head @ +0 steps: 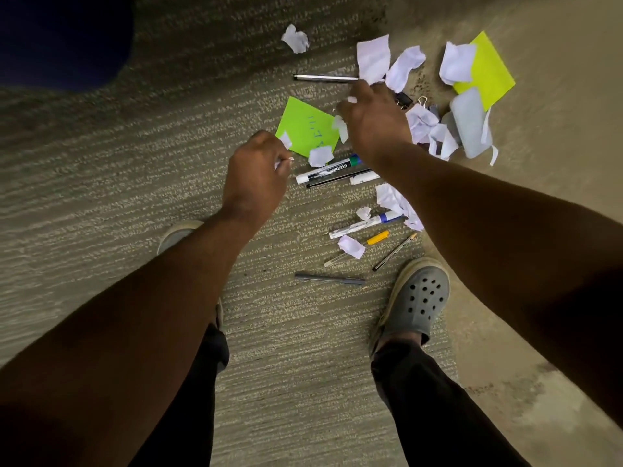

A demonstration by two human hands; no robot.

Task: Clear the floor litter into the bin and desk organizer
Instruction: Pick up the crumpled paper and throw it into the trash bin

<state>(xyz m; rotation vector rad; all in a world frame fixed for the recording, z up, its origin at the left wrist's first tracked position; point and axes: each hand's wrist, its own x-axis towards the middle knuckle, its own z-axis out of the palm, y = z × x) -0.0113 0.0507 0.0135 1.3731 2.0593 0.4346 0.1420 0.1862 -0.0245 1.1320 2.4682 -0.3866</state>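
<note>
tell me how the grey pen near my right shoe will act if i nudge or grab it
The grey pen looks round and slim, so it may roll, though the ribbed carpet should slow it. It seems stiff and light. Lying flat and apart from other litter, it probably needs a fingertip pinch.

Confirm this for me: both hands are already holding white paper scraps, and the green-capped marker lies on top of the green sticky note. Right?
Not quite. The head view shows the green-capped marker on the carpet just beside the green sticky note, not on it. The left hand and right hand do hold white scraps.
</note>
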